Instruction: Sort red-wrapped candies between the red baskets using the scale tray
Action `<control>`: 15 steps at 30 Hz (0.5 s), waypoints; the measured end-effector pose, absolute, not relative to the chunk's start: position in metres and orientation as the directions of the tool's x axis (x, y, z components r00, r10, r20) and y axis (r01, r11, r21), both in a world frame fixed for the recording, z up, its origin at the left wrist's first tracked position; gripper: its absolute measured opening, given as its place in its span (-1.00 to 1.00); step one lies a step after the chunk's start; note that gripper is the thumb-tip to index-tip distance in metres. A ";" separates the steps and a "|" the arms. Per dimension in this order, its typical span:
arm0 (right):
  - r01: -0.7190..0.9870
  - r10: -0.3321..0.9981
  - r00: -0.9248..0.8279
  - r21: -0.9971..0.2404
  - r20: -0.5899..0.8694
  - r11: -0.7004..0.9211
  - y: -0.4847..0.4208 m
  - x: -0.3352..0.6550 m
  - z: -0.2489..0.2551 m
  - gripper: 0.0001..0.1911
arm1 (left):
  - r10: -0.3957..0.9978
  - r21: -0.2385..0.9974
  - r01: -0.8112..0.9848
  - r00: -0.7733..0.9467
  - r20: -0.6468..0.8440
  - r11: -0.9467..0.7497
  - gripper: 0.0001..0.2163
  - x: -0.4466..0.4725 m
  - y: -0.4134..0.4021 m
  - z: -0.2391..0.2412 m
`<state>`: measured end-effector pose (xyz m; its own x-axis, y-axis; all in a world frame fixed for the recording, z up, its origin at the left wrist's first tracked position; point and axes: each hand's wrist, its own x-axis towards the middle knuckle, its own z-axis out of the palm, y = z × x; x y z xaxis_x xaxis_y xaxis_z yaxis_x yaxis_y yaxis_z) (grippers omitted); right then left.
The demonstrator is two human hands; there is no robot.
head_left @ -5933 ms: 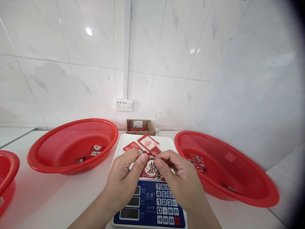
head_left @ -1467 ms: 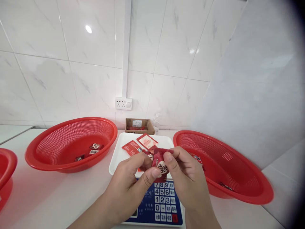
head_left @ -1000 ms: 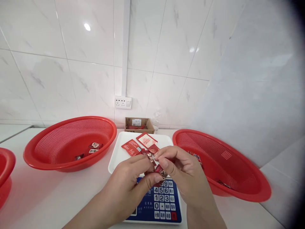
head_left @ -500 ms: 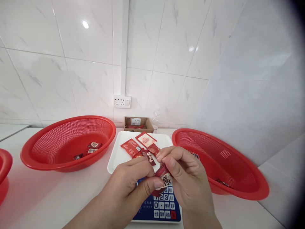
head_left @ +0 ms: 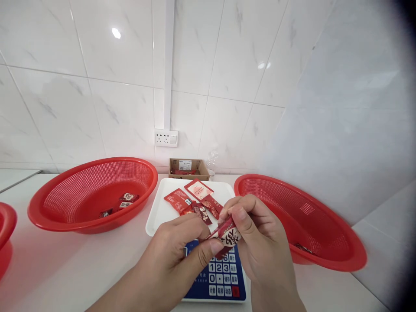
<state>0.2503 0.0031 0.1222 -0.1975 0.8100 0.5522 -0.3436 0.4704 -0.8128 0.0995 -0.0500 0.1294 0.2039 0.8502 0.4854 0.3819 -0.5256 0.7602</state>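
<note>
A dark red snack packet [head_left: 230, 237] with a cream patch and dark lettering is held between my two hands above the scale's keypad. My left hand [head_left: 177, 255] pinches its left end between thumb and forefinger. The other end is gripped by the closed fingers of my right hand [head_left: 264, 247], thumb on top. Whether the wrapper is torn cannot be told. Just beyond my fingers, several red packets [head_left: 178, 200] lie in a pile on the scale's white pan [head_left: 159, 212]. My hands cover part of the blue keypad panel [head_left: 203, 286].
A red perforated basket [head_left: 78, 182] holding several packets stands to the left, and another red basket [head_left: 325, 225] with packets to the right. Part of a third basket [head_left: 6, 223] shows at the left edge. Against the tiled wall is a small cardboard box [head_left: 193, 177].
My right hand has shifted slightly right and up, tilting and stretching the packet between both hands. My left hand stays almost in place. The pile on the scale looks the same.
</note>
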 end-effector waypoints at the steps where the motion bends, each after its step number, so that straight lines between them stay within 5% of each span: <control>1: -0.342 0.805 -0.197 -0.809 0.559 0.478 0.003 0.250 0.122 -0.80 | 0.845 0.757 0.377 0.212 0.491 -0.534 -0.75 0.099 -0.050 0.129; 15: -0.103 0.787 -0.364 -0.861 0.499 0.498 0.000 0.252 0.124 -0.77 | 0.900 0.841 0.325 0.205 0.384 -0.433 -0.73 0.101 -0.048 0.126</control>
<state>0.2519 -0.0001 0.1241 -0.3636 0.7866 0.4991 -0.1034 0.4984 -0.8608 0.1006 -0.0479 0.1261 0.2053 0.9001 0.3842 0.3254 -0.4330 0.8406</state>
